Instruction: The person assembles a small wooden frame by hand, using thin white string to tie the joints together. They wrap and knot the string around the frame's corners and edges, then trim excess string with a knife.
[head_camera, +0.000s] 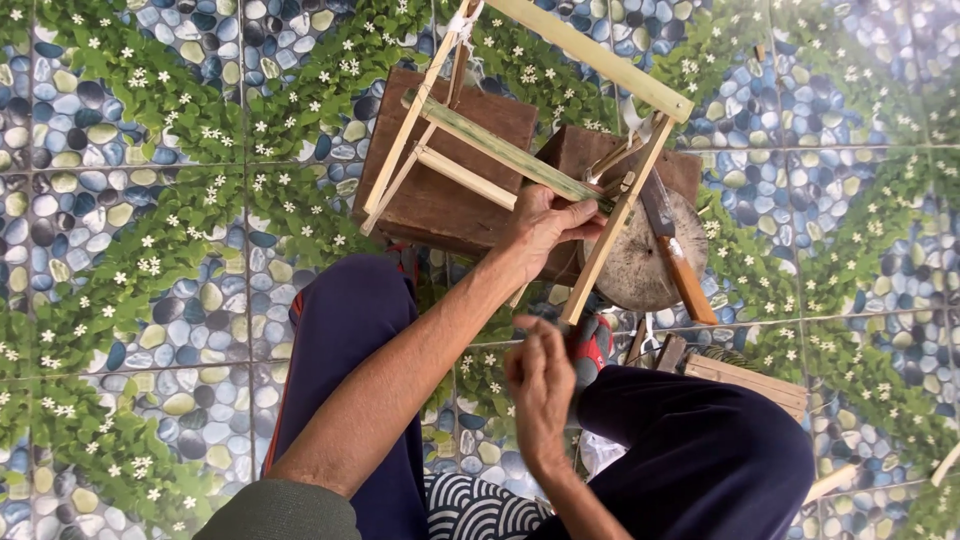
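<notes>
Nearest the lens, at 6 o'clock, a sleeve and a cushion with a dark wave pattern (470, 510), flanked by two knees in dark blue trousers (690, 450); seated person, looking down on a floor (130, 250) of tiles printed with pebbles, leaves and small white flowers. Right hand (540, 390), just below centre, fingers curled together, pinched on something small I cannot make out, possibly a thin cord or sliver; it sits at the lower tip of one strut. Left hand (545, 225), at centre, closed over a green bamboo strip (500, 145) that runs up toward 11 o'clock, thumb on top, fingers wrapped under. The strip crosses a light frame of pale bamboo sticks (600, 60) that spans from 12 o'clock down to centre, tied at corners with white string. Beneath the frame, a brown wooden block (430, 200) at 11 o'clock and a second one at 1 o'clock; a round wooden chopping block (640, 270) at 3 o'clock from the left hand, with a knife (675, 260), orange-brown handle, lying across it. More cut slats (745, 385) at 4 o'clock. Judgement: frame looks light, springy rather than rigid, joints only lashed, so it may rack if twisted; best held at a thick strut near a lashing, not mid-span. Split edges likely sharp
</notes>
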